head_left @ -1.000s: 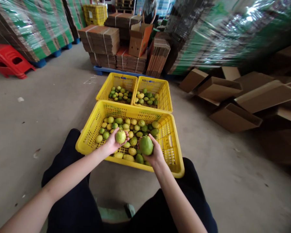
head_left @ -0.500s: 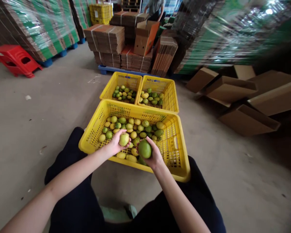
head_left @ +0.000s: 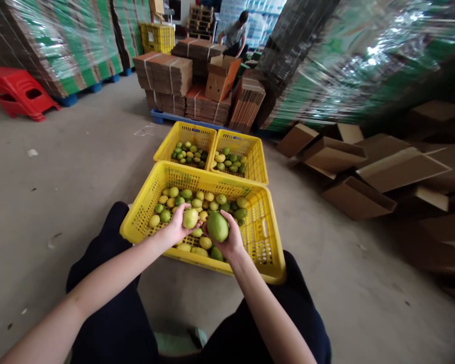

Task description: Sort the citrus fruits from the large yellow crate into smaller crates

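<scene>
My left hand is closed around a yellow-green lemon, its palm turned up. Close beside it, my right hand grips a larger green lemon. Both hands are over the near yellow crate, which lies between my knees. Many loose yellow and green lemons cover part of its slotted floor. My hands and forearms hide some of them.
Two smaller yellow crates, a left one and a right one, stand just beyond with lemons inside. Behind them are stacked flat cartons on a blue pallet. Opened boxes lie right, a red stool left. Farther back is a person.
My view has tilted up and turned slightly right, showing more of the person behind. The two held lemons have come closer together; each hand keeps its own.
</scene>
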Available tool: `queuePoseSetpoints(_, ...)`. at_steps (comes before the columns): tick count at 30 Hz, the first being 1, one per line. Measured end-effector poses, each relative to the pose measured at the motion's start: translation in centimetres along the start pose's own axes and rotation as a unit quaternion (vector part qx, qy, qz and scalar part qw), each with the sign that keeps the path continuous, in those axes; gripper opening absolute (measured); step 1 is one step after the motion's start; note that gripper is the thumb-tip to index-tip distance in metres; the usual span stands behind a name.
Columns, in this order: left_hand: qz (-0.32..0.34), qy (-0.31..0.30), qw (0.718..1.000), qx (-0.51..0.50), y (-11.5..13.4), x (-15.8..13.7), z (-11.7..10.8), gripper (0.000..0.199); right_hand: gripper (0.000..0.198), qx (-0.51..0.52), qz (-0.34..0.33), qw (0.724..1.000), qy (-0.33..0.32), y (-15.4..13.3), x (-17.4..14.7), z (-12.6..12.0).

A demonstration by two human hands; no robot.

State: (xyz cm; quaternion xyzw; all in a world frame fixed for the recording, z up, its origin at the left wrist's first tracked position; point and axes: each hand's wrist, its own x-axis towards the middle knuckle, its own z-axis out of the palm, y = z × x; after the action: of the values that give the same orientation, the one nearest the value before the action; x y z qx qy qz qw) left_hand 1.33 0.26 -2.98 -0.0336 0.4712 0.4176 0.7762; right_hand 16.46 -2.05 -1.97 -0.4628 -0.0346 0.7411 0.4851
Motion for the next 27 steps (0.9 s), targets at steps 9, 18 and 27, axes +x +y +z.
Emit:
queuePoseSetpoints(9,0.020,0.007,1.000,-0.012,-0.9,0.9,-0.8,0.023,0.012,-0.031,0.017,0.999,0.036,0.1,0.9,-0.4)
queuePoseSetpoints(18,0.057,-0.004,0.996,-0.069,0.0,1.4,0.0,0.009,0.007,0.024,-0.005,0.996,0.082,-0.8,0.5,-0.7)
queuePoseSetpoints(27,0.042,0.047,0.997,-0.047,0.0,0.6,-0.1,0.023,0.022,0.054,0.056,0.996,0.052,-0.7,0.8,-0.7)
